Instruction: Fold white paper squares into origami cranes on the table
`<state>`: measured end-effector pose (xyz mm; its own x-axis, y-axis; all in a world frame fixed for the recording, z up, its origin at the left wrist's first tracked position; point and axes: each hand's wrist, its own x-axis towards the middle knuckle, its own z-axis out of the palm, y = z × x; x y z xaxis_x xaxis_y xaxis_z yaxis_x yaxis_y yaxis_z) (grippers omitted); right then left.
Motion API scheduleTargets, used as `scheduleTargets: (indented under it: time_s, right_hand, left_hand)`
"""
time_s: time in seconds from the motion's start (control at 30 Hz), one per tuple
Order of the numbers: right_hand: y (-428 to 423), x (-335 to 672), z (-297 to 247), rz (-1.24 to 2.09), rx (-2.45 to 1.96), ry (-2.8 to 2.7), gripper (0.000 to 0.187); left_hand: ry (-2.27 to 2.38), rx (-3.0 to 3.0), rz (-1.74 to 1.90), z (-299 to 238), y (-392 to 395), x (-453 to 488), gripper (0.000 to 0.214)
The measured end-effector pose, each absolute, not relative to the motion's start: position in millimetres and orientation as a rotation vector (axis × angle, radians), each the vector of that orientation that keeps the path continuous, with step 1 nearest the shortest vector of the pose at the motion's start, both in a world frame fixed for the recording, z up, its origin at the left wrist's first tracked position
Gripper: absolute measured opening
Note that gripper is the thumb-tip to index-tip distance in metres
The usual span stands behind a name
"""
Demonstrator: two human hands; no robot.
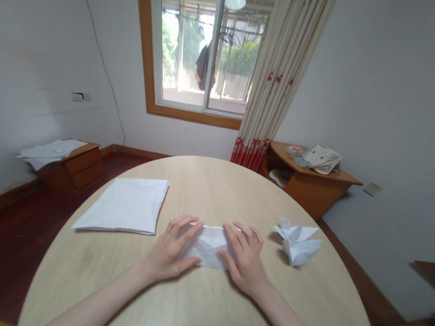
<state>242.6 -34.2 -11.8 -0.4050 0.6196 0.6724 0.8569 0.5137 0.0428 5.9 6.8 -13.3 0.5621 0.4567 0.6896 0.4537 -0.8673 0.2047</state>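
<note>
Folded white paper strip (207,245) lies flat on the table (215,188), front and centre, directly under both hands; long axis runs left to right across the person's body, short axis points away from them; both ends are covered by the hands, so cannot tell whether they are square or pointed; diagonal creases show in the exposed middle; left hand (173,248) lies open and spread on the strip's left part, reaching its far edge, no pinch visible; right hand (245,258) does the same on the right part, open and spread; only a narrow gap between the hands, creased paper showing in it; for this flattening, even pressure from both hands looks best, with the layer edges kept lined up, since pushing harder on one side could slide the layers out of true; pressing straight down and smoothing along the creases seems safer than dragging the paper sideways; on the left, well apart from the hands, sits a neat stack of white paper sheets (123,205); just past the right hand sits a folded paper figure (298,244) with pointed flaps; farther back, a wooden corner shelf (308,179) holds a cloth bag (321,159); a wooden bedside cabinet (73,167) carries loose white sheets (51,151).
</note>
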Motion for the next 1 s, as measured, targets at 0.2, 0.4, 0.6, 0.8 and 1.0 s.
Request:
scheduleTargets:
  time_s: [0.2,0.4,0.6,0.8,1.0]
  right_hand:
    - [-43.0,237.8,2.6,-0.434,-1.065,-2.071,0.048]
    - [-51.6,232.7,14.3,-0.26,-1.006,-2.015,0.039]
    - [-58.0,229.2,22.0,-0.264,-0.922,-1.974,0.043]
    - [-61.1,226.8,26.1,-0.38,-0.844,-1.981,0.051]
    - [-61.8,227.3,20.2,-0.508,-0.78,-2.054,0.048]
  left_hand:
    - [0.761,2.457,1.433,-3.7,-2.1,3.2,0.057]
    - [0.577,1.735,1.5,-1.1,2.2,4.5,0.044]
    - [0.586,1.508,1.144,2.2,12.1,4.4,0.074]
    - [0.695,1.791,0.776,-4.8,17.8,1.1,0.07]
    - [0.721,2.072,0.591,-7.6,16.4,0.6,0.037]
